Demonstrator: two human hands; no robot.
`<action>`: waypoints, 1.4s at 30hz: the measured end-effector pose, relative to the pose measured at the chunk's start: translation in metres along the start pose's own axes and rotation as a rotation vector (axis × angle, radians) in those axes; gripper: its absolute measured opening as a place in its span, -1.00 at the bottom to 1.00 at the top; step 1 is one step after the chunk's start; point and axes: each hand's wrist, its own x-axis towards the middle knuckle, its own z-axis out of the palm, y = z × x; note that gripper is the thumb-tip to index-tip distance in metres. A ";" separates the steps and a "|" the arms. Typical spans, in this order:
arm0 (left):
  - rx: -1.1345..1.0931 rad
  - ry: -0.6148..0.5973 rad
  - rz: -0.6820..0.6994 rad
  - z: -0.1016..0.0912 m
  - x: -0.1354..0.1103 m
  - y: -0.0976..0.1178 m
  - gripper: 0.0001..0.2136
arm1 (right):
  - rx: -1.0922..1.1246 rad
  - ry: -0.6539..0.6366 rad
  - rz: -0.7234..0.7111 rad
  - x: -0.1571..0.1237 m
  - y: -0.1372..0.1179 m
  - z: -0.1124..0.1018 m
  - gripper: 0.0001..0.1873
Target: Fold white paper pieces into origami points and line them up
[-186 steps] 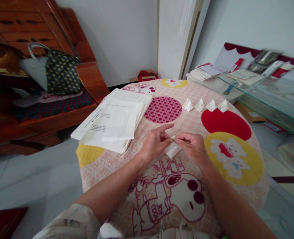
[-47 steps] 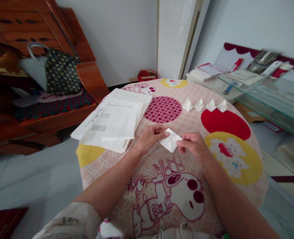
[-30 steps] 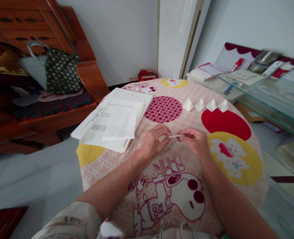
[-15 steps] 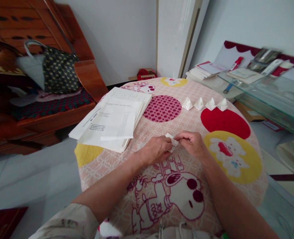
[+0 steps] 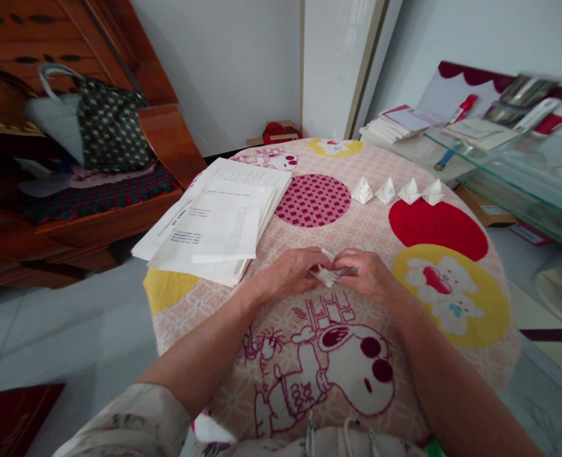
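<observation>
A small folded piece of white printed paper (image 5: 327,277) lies between my two hands, near the middle of the round table. My left hand (image 5: 294,269) grips its left side, fingers curled over it. From the right, my right hand (image 5: 367,274) pinches the paper's other side, thumb and forefinger close together. Fingers of both hands cover part of the folded paper. Farther back on the right, several folded paper boats (image 5: 387,190) with pointed peaks stand in a row.
A stack of printed sheets (image 5: 209,222) lies at the table's left. The patterned tablecloth (image 5: 271,317) covers the table. A glass shelf (image 5: 523,162) with various items stands at the right. To the left is a wooden bench (image 5: 166,139) with a dark patterned bag (image 5: 112,127).
My left hand has shifted slightly up, and both hands have come closer together over the folded paper. More of the paper's lower edge now shows. The camera view has moved slightly.
</observation>
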 end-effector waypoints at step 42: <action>-0.087 0.003 -0.190 0.004 0.000 0.005 -0.86 | 0.059 -0.073 0.091 -0.003 -0.016 -0.002 -0.81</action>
